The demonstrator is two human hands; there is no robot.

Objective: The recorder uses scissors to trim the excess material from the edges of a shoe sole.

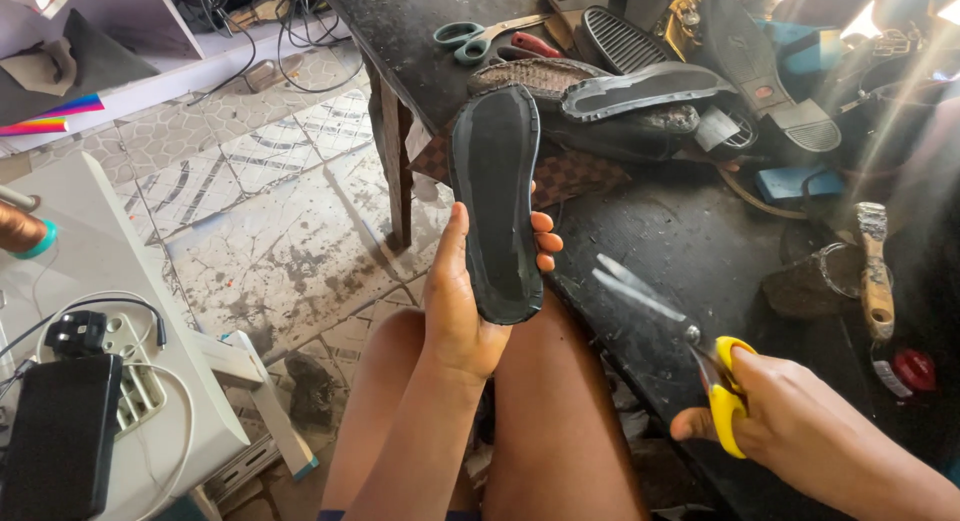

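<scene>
Left hand [462,306] is wrapped around the lower end of one black shoe sole [496,201], thumb on one edge and fingertips on the other, holding it upright over the knees just in front of the dark workbench [680,241]. Right hand [800,421] is closed through the loops of the yellow-handled scissors [680,336], blades parted a bit and pointing at the sole without touching it. A second pair, green-handled scissors [475,36], lies at the bench's far end beside a pile of loose soles [640,86], plus a red-capped container [912,369] near the right edge.
</scene>
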